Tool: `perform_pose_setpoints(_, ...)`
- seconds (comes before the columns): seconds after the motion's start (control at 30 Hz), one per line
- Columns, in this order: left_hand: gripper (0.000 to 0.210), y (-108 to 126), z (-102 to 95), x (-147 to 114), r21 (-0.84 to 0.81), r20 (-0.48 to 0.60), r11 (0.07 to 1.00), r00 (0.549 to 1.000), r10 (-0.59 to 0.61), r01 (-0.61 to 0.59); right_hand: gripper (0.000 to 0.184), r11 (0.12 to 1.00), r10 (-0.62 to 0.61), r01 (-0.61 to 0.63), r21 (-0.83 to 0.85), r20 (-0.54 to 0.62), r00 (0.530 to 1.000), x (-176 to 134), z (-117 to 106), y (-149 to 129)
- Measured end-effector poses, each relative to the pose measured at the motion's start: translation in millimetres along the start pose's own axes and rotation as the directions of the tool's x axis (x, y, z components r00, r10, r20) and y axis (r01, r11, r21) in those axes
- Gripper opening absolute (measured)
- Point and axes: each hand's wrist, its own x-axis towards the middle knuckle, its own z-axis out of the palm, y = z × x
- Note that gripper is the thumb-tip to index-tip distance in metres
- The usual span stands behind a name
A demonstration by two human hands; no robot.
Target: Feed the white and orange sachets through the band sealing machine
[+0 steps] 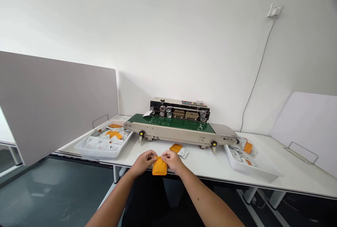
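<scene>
An orange pouch (159, 167) hangs between my two hands at the table's front edge. My left hand (144, 162) pinches its upper left corner, and my right hand (172, 160) grips the upper right corner. Just behind my right hand, another orange pouch (176, 147) and some small white packets (183, 153) lie on the table. Beyond them stands a band sealing machine with a green conveyor belt (168, 122). A white packet (146, 114) rests on the belt at the sealer's left end.
To the left, a white plastic bin (98, 153) holds white packets and orange pouches. A second bin (252, 170) at the right holds more of both. Grey partition panels (65, 100) flank the table, and a power cable (259, 69) runs down the wall.
</scene>
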Motion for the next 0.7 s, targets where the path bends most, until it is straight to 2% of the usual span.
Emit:
perform_pose_setpoints(0.27, 0.037, -5.9, 0.5, 1.4, 0.003, 0.012, 1.000, 1.000, -0.016, 0.016, 0.031, 0.999, 0.000, 0.000, 0.033, 0.006, 1.000, 0.9, -1.3, 3.5)
perform_pose_setpoints(0.4, 0.034, -9.7, -0.3, 3.7, -0.039, -0.020, 0.999, 0.999, -0.027, 0.027, 0.032, 0.999, -0.038, 0.037, -0.016, -0.055, 0.998, 0.0, -5.4, 6.7)
perform_pose_setpoints(0.5, 0.032, -7.3, -0.3, 4.1, -0.054, -0.052, 0.998, 0.999, -0.016, 0.013, 0.030, 0.997, -0.070, 0.065, -0.051, -0.103, 0.992, -1.6, -8.0, 7.4)
perform_pose_setpoints(0.7, 0.038, 2.9, 0.4, 1.8, -0.073, -0.080, 0.996, 0.995, -0.052, 0.047, 0.027, 0.996, -0.067, 0.060, -0.058, -0.112, 0.992, -4.9, -9.6, 7.2)
